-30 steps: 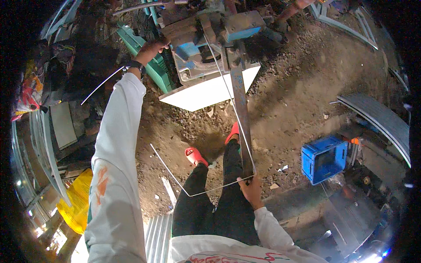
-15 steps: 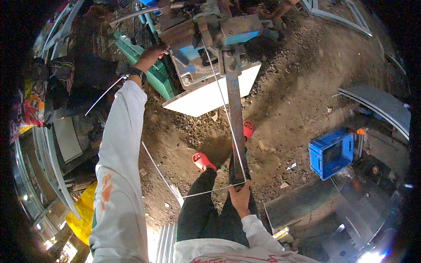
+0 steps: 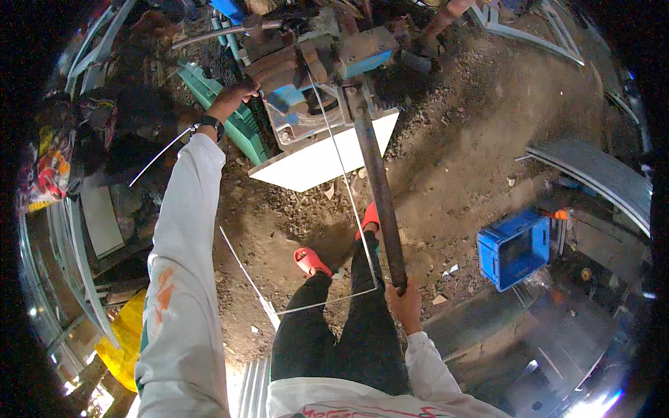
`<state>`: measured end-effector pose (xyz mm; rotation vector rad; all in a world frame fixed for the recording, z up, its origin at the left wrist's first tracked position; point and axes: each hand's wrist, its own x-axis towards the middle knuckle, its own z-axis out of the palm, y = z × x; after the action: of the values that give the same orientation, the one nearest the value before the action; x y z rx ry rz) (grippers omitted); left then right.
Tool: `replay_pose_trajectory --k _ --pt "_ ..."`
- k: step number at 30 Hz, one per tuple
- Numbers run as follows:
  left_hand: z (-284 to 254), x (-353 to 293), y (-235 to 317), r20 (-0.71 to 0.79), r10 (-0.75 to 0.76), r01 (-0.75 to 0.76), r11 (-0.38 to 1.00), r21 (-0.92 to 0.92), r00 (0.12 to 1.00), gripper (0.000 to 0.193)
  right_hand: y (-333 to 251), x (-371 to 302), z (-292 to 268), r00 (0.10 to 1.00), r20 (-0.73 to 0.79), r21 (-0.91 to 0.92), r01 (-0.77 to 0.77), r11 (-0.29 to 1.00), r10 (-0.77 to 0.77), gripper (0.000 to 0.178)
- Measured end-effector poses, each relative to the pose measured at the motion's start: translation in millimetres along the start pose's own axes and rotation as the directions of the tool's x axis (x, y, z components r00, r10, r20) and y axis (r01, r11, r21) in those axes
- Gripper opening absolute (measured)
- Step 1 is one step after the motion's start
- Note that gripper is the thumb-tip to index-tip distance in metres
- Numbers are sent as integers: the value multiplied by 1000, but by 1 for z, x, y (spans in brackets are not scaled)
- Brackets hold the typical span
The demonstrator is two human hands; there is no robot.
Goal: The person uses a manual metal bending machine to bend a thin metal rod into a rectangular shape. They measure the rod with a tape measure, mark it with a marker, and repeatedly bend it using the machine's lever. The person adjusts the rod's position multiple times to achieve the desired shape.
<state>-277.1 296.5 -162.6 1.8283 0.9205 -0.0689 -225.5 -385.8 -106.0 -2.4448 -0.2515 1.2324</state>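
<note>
A long dark metal lever bar (image 3: 380, 191) runs from a blue and grey bench machine (image 3: 306, 104) toward me. My right hand (image 3: 405, 305) is closed around its near end. A thin pale rod (image 3: 341, 166) comes out of the machine left of the lever. It bends sharply above my thighs, crosses left, then turns up toward my left arm, which hides part of it. My left hand (image 3: 235, 99) is at the machine's left side with its fingers curled; whatever they hold is hidden. Another thin rod length (image 3: 159, 157) sticks out beside that wrist.
Below the machine a white panel (image 3: 313, 164) juts out, with a green plastic piece (image 3: 230, 115) beside it. A blue crate (image 3: 491, 254) stands on the dirt floor at right. Metal strips (image 3: 599, 174) lie beyond it, and a yellow sheet (image 3: 125, 341) is at lower left.
My right hand has swung the lever's near end to the right, away from the rod's bend. The hand no longer touches the rod. The view has shifted slightly; my left hand stays by the machine.
</note>
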Motion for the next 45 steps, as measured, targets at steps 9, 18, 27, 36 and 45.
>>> replay_pose_trajectory --k 9,18,27,36,45 --pt "11 0 8 -12 95 -95 995 3 995 45 59 11 -26 995 -33 233 103 967 -98 58" --pt "71 -73 26 -645 300 313 684 659 703 59 33 21 -44 988 108 356 68 932 -114 49" --pt "146 -379 -102 -633 241 367 643 672 736 53 16 25 -42 974 222 312 -22 950 -50 29" --pt "279 -436 -35 10 -563 178 245 -953 826 89 2 30 -55 972 224 260 15 965 -76 36" --pt "258 -441 -35 63 -620 280 259 -925 782 85 -8 13 -51 976 218 185 -60 981 19 47"
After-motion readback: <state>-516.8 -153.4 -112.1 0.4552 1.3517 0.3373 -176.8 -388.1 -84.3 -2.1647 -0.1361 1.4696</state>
